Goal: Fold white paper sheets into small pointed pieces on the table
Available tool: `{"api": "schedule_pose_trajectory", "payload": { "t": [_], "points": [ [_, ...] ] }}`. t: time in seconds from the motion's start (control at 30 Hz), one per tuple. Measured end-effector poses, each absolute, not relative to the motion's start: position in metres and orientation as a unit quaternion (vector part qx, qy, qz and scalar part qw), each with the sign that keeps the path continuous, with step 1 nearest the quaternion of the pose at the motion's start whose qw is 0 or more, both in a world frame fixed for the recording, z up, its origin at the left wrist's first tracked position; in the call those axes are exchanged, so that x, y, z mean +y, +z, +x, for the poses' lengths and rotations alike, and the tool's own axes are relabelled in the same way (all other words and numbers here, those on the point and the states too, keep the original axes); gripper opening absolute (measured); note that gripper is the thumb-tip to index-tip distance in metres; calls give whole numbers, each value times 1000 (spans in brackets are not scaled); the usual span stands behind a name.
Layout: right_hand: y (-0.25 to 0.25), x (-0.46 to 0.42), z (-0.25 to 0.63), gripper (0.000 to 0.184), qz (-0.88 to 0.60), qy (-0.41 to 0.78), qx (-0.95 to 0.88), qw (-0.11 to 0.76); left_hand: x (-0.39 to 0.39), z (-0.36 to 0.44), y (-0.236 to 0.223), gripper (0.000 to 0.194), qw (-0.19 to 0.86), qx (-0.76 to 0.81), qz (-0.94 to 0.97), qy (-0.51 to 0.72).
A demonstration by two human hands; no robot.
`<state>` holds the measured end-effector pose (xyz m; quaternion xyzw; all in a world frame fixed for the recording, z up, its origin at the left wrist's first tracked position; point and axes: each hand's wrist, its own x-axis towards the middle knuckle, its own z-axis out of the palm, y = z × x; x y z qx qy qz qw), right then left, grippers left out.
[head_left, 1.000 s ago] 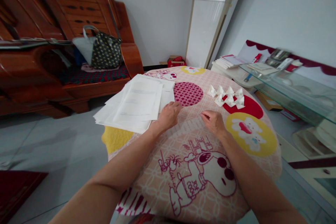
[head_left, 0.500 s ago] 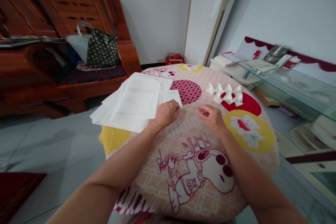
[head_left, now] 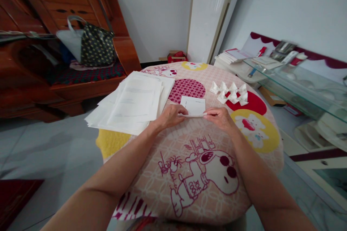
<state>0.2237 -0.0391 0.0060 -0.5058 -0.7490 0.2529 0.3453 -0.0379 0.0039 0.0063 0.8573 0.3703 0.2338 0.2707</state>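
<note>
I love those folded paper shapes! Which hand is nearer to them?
Right. The right hand is just this side of the folded shapes; the left hand is farther, across the small sheet.

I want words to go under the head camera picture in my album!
Two hands hold a small white paper beside folded paper shapes on a cartoon tablecloth.

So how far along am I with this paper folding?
The folded shapes in two rows look done. Your left hand and right hand hold a small paper, mostly flat, so it seems unfinished. The loose sheets on the left may be left to fold; I can't tell how many are wanted.
</note>
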Motion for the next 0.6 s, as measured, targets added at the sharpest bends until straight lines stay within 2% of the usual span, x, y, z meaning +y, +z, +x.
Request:
{"api": "schedule_pose_trajectory", "payload": {
  "t": [0.13,0.23,0.33,0.43,0.53,0.6],
  "points": [
    [17,-42,237,23,-526,329,-703,346,7,-41,7,15,358,357,833,224],
    [24,-45,243,22,-513,450,-667,300,4,-40,9,23,452,310,810,207],
    [24,-49,243,21,-510,539,-623,248,1,-38,7,23,538,295,771,168],
    [21,-49,238,16,-554,548,-589,216,1,-35,0,17,546,360,739,158],
    [18,-48,232,11,-602,517,-566,223,3,-32,-8,11,514,430,717,192],
    [16,-47,228,9,-625,484,-559,251,4,-31,-10,20,484,453,717,213]
  ]
}}
